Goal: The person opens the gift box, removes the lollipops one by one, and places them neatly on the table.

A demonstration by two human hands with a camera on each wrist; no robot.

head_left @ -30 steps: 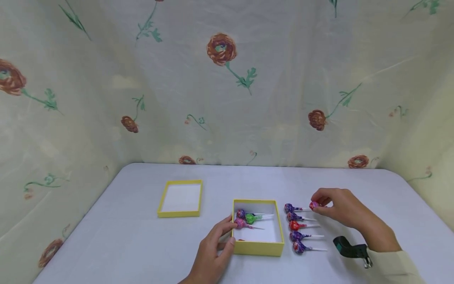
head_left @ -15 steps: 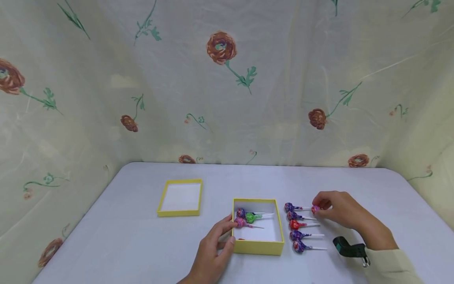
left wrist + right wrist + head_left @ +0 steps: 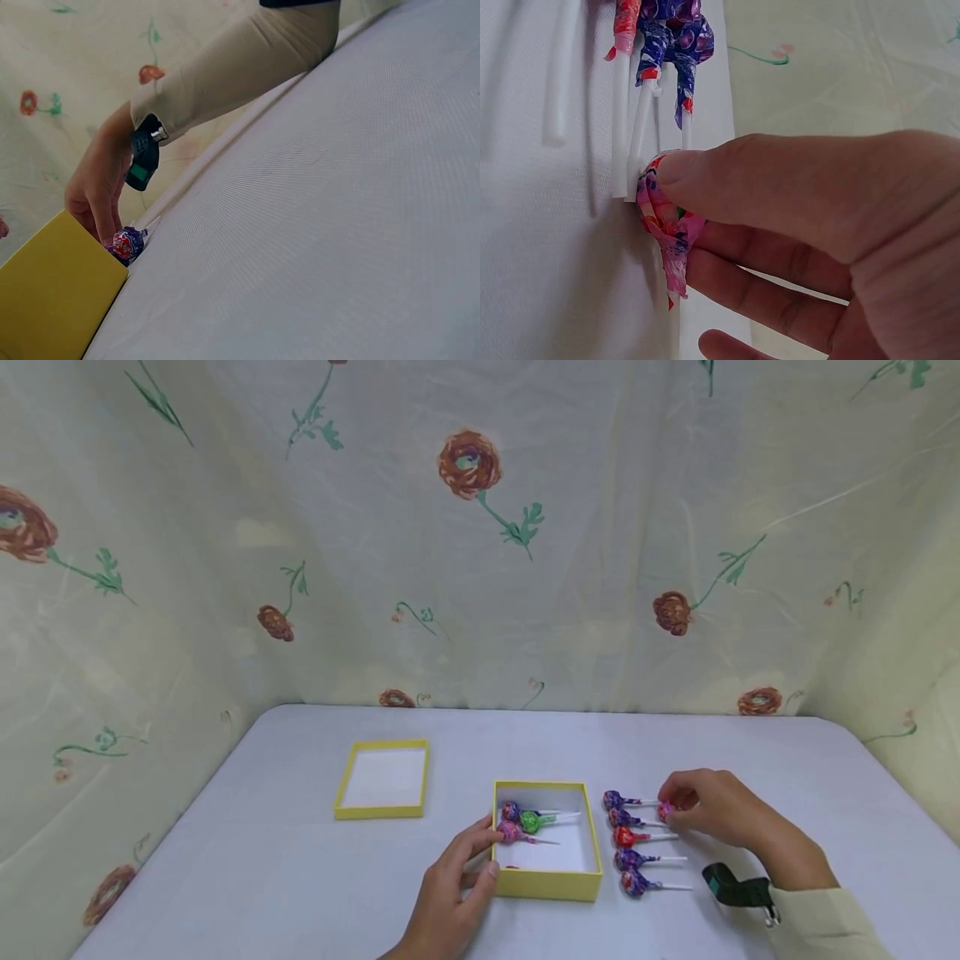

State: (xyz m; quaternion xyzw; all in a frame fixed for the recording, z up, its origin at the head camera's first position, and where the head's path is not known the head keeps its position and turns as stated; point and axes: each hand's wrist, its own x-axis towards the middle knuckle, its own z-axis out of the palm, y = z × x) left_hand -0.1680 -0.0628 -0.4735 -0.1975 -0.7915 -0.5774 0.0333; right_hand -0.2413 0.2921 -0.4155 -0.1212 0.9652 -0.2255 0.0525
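My right hand [image 3: 723,810] pinches a pink-wrapped lollipop [image 3: 664,202] by its wrapped head, thumb on one side and fingers on the other. Left of it, several lollipops lie in a column, heads to the left: purple ones such as the nearest purple lollipop [image 3: 633,883], and a red lollipop [image 3: 622,837] among them. My left hand [image 3: 453,881] holds the left side of an uncovered yellow box [image 3: 547,885], fingertips at its rim. Inside lie a purple lollipop [image 3: 511,811], a green lollipop [image 3: 531,822] and a pink lollipop [image 3: 509,832]; a red bit shows behind the front wall.
The yellow-rimmed box lid [image 3: 378,812] lies inside-up, left of and behind the box. Everything rests on a white-covered table [image 3: 247,860]. A flower-printed curtain [image 3: 562,610] hangs round its back and sides. A dark wrist strap [image 3: 738,887] is on the right arm.
My right hand has come slightly toward the front with the pink lollipop, lowering it beside the column's upper sticks. My left hand and the box stay put.
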